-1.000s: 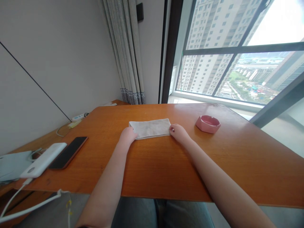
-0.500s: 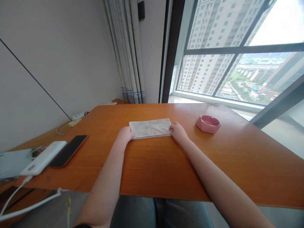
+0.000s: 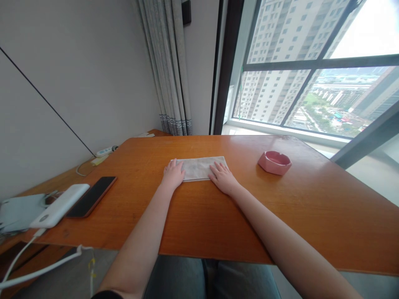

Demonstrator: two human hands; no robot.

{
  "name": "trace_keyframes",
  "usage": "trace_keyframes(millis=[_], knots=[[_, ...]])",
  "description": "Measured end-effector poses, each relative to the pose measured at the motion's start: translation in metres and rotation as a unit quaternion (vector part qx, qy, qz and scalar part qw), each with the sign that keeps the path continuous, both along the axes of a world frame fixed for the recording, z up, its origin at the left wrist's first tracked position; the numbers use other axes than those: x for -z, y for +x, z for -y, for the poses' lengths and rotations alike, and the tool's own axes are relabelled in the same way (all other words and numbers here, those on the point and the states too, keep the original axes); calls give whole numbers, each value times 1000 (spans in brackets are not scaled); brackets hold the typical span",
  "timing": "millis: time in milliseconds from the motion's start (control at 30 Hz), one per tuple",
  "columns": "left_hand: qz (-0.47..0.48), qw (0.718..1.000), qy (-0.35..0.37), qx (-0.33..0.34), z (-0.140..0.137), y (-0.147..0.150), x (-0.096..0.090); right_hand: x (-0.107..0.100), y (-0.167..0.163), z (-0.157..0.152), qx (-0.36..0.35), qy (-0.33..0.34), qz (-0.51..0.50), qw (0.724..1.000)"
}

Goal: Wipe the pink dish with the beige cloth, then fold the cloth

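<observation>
A white folded cloth (image 3: 197, 168) lies flat as a long strip on the wooden table (image 3: 212, 220). My left hand (image 3: 173, 173) rests on the cloth's left end, palm down with its fingers stretched out. On the right end lies my right hand (image 3: 222, 177), also flat, fingers spread over the fabric. Neither hand grips the cloth. Both hands hide parts of its ends and near edge.
A pink ashtray (image 3: 274, 162) sits to the right of the cloth. At the left are a dark phone (image 3: 92, 197), a white power bank (image 3: 60, 206) with a cable, and a power strip (image 3: 107, 151). A window (image 3: 299, 83) and curtain (image 3: 170, 70) stand behind the table.
Both hands have let go of the cloth's ends and moved inward onto its top, fingers now laid flat. The cloth stays in about the same place.
</observation>
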State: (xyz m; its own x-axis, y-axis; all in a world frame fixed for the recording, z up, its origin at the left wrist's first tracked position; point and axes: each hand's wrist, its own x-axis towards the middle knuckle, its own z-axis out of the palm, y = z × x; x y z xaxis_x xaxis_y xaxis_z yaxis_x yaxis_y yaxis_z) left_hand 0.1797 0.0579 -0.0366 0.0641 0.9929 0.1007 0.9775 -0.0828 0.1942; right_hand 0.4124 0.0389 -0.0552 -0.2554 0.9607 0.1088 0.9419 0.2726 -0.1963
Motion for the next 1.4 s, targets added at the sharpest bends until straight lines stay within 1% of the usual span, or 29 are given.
trace_keyframes(millis=[67, 133, 233, 300, 367, 433, 500, 567, 667, 733, 800, 867, 967, 1033, 1133, 1200, 1267, 1333, 1400], knots=[[-3, 997, -70, -13, -4, -1, 9, 6, -4, 2, 15, -49, 34, 998], [3, 995, -91, -37, -8, -3, 14, 7, -5, 5, 26, -67, 50, 996], [3, 996, -66, -56, -10, -6, 15, -2, -6, 8, 24, -49, 42, 998], [-8, 996, -47, -70, -9, -8, 11, -11, -7, 11, 22, -29, 30, 999], [-21, 995, -24, -98, -7, -10, 6, -20, -8, 13, 31, -11, 25, 999], [-30, 992, -17, -124, -6, -13, 1, -23, -9, 13, 45, 6, 29, 999], [-30, 989, -36, -138, -6, -15, -2, -20, -9, 13, 63, 22, 29, 997], [-28, 988, -69, -138, -6, -18, -4, -13, -9, 12, 85, 21, 26, 996], [-24, 986, -106, -125, -6, -19, -4, -3, -9, 9, 104, -27, 24, 994], [-17, 987, -113, -111, -6, -18, -4, 0, -9, 8, 110, -63, 24, 992], [13, 990, -102, -101, -6, -17, -4, 0, -10, 7, 119, -80, 26, 989], [80, 988, -95, -93, -7, -17, -5, -2, -10, 7, 125, -85, 28, 988], [184, 975, -96, -78, -9, -20, -6, -4, -9, 9, 123, -84, 27, 988], [216, 970, -71, -85, -10, -24, -6, -4, -10, 12, 127, -86, 23, 988], [238, 964, -23, -115, -14, -30, -3, -3, -14, 15, 152, -100, 18, 983], [256, 960, -2, -111, -16, -32, 0, -2, -16, 17, 163, -103, 17, 981], [288, 951, 44, -102, -17, -29, 1, -1, -18, 16, 160, -97, 17, 982], [344, 926, 126, -92, -14, -19, 0, 0, -19, 15, 147, -88, 15, 985], [410, 883, 218, -65, -6, -1, -3, 2, -21, 13, 133, -74, 10, 988]])
